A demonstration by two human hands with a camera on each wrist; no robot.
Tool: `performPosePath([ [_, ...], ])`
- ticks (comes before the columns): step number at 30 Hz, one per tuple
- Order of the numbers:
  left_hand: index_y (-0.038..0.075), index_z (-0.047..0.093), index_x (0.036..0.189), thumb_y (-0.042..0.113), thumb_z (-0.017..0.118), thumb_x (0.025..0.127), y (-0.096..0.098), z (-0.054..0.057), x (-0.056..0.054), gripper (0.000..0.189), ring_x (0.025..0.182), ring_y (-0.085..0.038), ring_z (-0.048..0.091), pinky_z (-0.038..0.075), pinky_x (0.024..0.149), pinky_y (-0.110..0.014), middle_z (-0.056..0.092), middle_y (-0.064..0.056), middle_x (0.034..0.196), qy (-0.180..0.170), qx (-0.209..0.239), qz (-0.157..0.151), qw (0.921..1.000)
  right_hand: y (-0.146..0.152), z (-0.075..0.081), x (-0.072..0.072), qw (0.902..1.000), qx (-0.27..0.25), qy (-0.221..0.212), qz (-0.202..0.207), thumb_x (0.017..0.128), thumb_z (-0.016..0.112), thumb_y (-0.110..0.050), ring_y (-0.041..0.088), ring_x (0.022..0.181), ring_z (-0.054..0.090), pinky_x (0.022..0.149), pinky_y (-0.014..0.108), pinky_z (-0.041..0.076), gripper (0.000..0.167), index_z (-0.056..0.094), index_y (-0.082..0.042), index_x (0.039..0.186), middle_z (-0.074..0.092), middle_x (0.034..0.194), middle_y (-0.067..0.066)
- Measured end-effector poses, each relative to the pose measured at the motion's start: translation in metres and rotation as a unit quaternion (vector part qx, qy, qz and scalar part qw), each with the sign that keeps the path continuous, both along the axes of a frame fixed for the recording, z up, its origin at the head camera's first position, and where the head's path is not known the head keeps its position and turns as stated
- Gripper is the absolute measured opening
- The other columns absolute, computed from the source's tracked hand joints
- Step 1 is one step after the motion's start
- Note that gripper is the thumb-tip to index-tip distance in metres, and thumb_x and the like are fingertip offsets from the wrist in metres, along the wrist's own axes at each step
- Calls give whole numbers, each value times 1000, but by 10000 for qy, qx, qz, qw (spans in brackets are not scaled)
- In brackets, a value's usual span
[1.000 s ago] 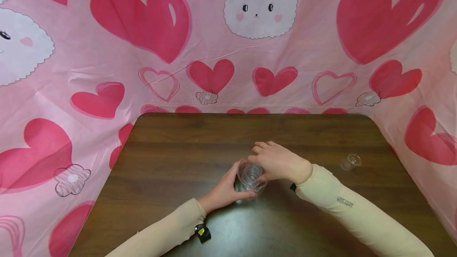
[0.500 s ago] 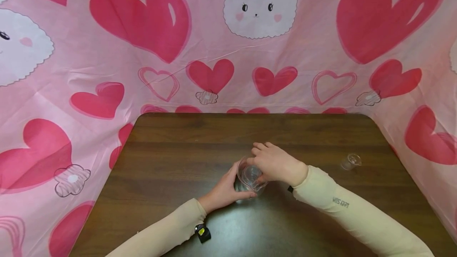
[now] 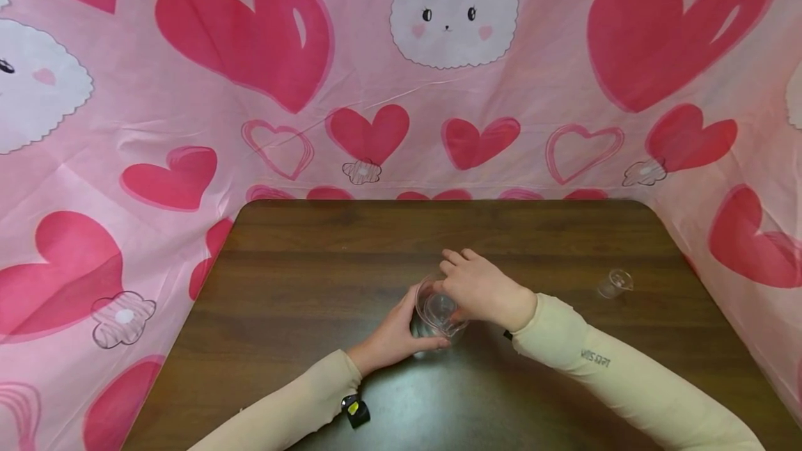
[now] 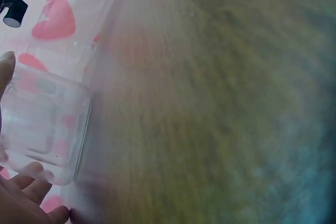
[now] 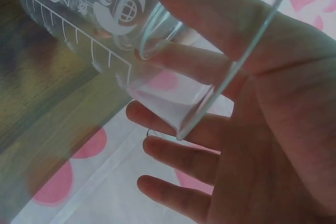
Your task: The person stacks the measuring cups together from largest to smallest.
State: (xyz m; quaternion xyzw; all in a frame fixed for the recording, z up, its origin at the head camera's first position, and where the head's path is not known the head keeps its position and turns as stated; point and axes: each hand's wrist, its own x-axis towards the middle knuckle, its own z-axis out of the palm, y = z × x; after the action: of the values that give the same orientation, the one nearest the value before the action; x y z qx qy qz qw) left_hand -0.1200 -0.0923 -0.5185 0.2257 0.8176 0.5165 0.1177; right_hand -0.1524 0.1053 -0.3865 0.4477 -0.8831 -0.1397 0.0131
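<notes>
A large clear glass beaker (image 3: 425, 328) with white graduation marks stands on the table, its spout toward me. My left hand (image 3: 401, 329) holds it from the left, thumb at the near side and fingers round the far side. In the left wrist view, the beaker's wall and base (image 4: 47, 124) show between the fingers. My right hand (image 3: 482, 291) reaches over the rim, thumb and forefinger inside. They pinch the rim of a smaller glass beaker (image 5: 149, 38) nested in the large one. The other right fingers (image 5: 178, 158) spread outside the large beaker.
A small clear beaker (image 3: 614, 285) stands apart on the right of the dark wooden table (image 3: 326, 256). A pink cloth (image 3: 526, 82) with hearts and rabbits hangs behind the table and along both sides.
My right hand has shifted slightly left and lower over the large beaker, covering more of its opening. The left hand and the beaker on the right have stayed in place.
</notes>
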Motion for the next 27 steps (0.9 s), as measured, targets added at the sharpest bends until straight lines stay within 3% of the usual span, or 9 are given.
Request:
performPosePath([
  [6, 25, 23, 164, 42, 87, 85, 0, 0, 0, 103, 145, -15, 42, 37, 118, -49, 39, 4, 163, 23, 28, -15, 10000, 1, -1, 1, 9997, -33, 216, 88, 68, 94, -56, 29, 119, 59, 94, 43, 51, 51, 81, -24, 106, 70, 106, 3],
  [11, 25, 23, 164, 42, 87, 85, 0, 0, -1, 103, 145, -15, 42, 37, 117, -49, 39, 4, 163, 19, 40, -21, 10000, 1, -1, 0, 9998, -1, 173, 88, 70, 94, -54, 30, 122, 59, 96, 44, 51, 50, 80, -24, 107, 71, 110, 5],
  [17, 25, 23, 164, 40, 87, 86, 0, 0, 0, 102, 143, -15, 44, 37, 117, -48, 41, 4, 162, 22, 65, -49, 10000, 4, 1, -2, 9997, -106, -199, 126, 76, 93, -43, 35, 130, 59, 104, 49, 49, 46, 79, -22, 114, 71, 122, 11],
  [27, 26, 28, 161, 39, 89, 84, 1, 1, 0, 98, 140, -15, 47, 39, 115, -46, 45, 5, 157, 111, 78, -26, 9999, 15, 9, -6, 9949, -722, -664, 257, 80, 92, -34, 37, 130, 59, 104, 52, 49, 42, 76, -19, 116, 71, 123, 11],
])
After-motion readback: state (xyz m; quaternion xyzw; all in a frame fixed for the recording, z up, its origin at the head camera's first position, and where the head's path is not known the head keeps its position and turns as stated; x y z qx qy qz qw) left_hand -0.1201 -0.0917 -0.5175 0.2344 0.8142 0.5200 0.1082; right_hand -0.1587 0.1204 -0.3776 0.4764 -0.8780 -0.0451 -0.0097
